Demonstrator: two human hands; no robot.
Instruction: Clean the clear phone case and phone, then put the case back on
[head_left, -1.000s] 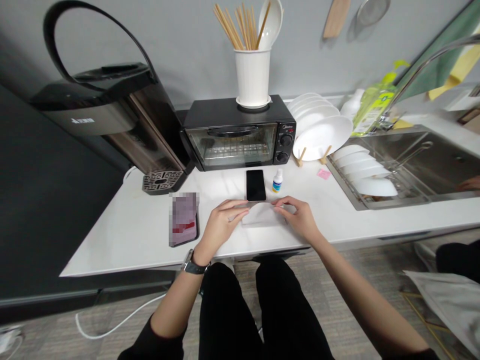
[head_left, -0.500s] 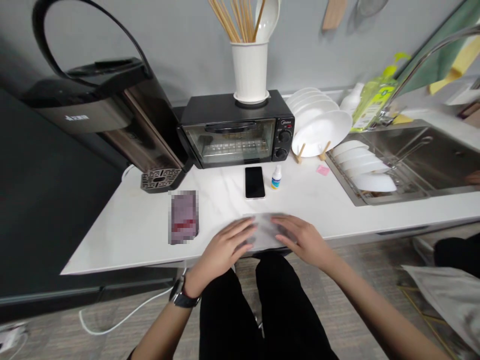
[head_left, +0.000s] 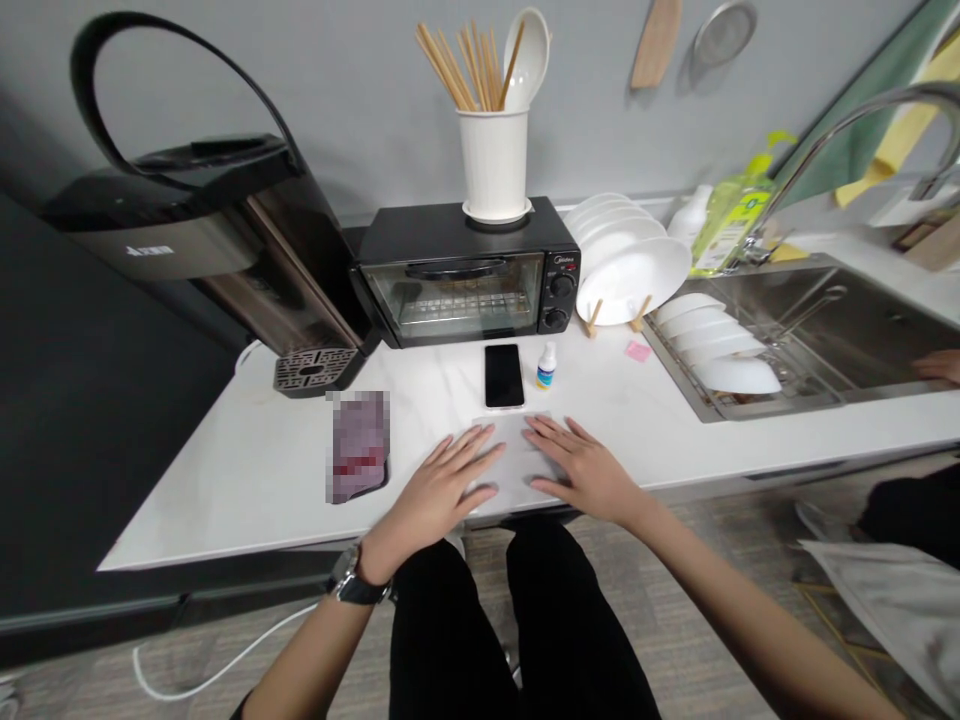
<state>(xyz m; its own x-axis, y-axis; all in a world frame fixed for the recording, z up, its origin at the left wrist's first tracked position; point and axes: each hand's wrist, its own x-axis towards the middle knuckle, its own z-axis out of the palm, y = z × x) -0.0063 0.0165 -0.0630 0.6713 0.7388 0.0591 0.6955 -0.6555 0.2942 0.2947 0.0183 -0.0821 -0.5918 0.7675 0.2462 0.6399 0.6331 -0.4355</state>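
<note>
A pale, thin sheet (head_left: 514, 468) is laid at the front of the table (head_left: 217, 490), and its sides are covered by the left hand (head_left: 444, 483) and the right hand (head_left: 589, 472). Both hands are held palm down with fingers spread; nothing is clamped in either grip. The step in hand is judged to be a flattening of the sheet, best done with light, even pressure worked outward from the middle, so that no crease is pushed in and the sheet is not dragged. If one side is lifted, the other should be kept pinned.

The sheet's near edge is set close to the table's front edge; whether it is overhung there cannot be told. On the far side, little room is left, since the black phone (head_left: 503, 377) is placed just beyond the sheet, with a small bottle (head_left: 546, 367) stood upright near it. More bare surface is offered to the right, toward the sink (head_left: 709, 408), than to the left, where a pixelated device (head_left: 360, 445) is laid near the left hand.
</note>
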